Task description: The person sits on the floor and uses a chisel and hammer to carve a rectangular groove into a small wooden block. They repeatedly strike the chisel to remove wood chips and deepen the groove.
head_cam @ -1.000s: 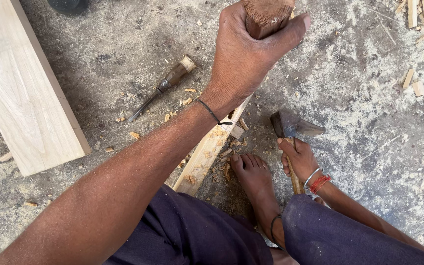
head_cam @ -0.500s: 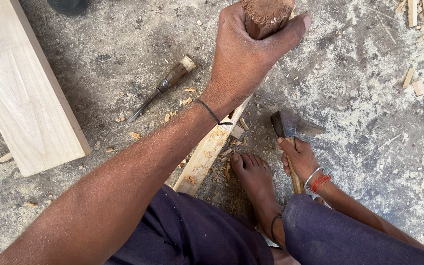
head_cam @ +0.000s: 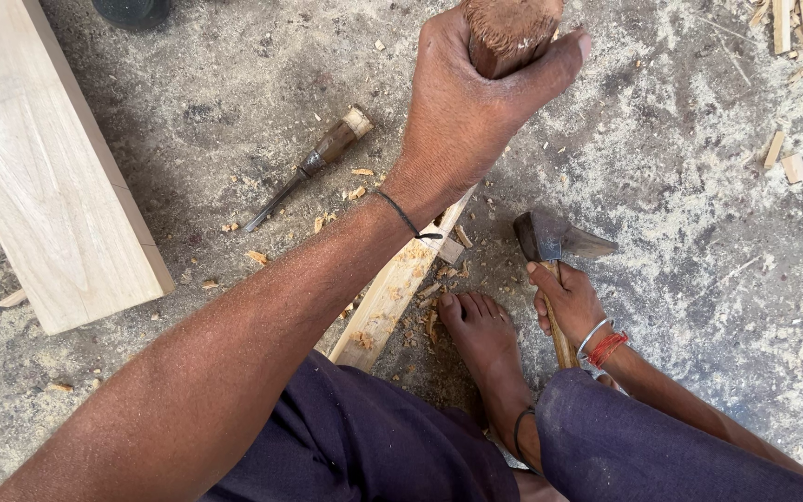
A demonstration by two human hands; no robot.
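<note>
My left hand (head_cam: 476,102) is wrapped around the top of a brown wooden handle (head_cam: 510,33), held upright close to the camera. Beneath it a narrow pale wood strip (head_cam: 392,293) lies on the concrete floor, running diagonally under my arm. My bare foot (head_cam: 480,339) rests beside the strip's near end. My right hand (head_cam: 569,302) grips the wooden handle of a hatchet, whose dark metal head (head_cam: 550,237) rests on the floor just right of the strip.
A chisel (head_cam: 313,163) with a brown handle lies on the floor to the left of the strip. A wide pale plank (head_cam: 44,177) lies at far left. Wood chips and offcuts (head_cam: 792,56) are scattered at top right and around the strip.
</note>
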